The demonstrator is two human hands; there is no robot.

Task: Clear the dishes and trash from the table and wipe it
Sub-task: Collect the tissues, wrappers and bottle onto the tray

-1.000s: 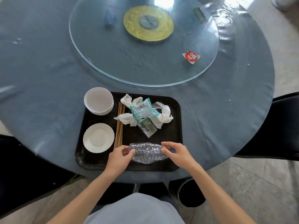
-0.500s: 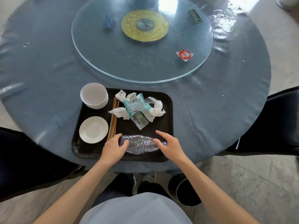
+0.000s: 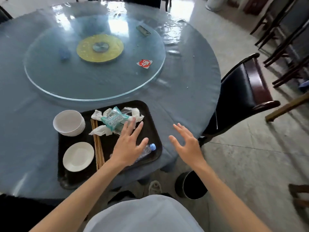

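While both hands hang above the near side of the round table (image 3: 184,91), neither grasps anything: the left hand (image 3: 128,144) is spread flat with straight fingers over the dark tray (image 3: 150,114), and the right hand (image 3: 187,144) is released too, its fingers fanned and lightly bent, over the table's blue cloth just beyond the tray's right rim.

Counted on the tray: one crushed clear bottle (image 3: 145,152) with a blue cap, lying partly under the left palm and poking out toward the right hand; one teal wrapper (image 3: 115,118) among crumpled white napkins (image 3: 100,130), just ahead of the left fingertips; one bundle of wooden chopsticks (image 3: 98,148) to the left of the left wrist; one white plate (image 3: 78,156) farther left; and one stack of white bowls (image 3: 69,123) ahead of that plate, its exact number not readable.

Well ahead of both hands, the glass turntable (image 3: 50,84) carries one red-and-white scrap (image 3: 144,63), one small dark object (image 3: 143,30) and one blue blur (image 3: 64,53) that cannot be made out.

The tray's near edge sits at the table's edge. Below the right forearm stands one dark bin (image 3: 190,186) on the floor, and right of the right hand is one black chair (image 3: 239,97), with bare floor between them.
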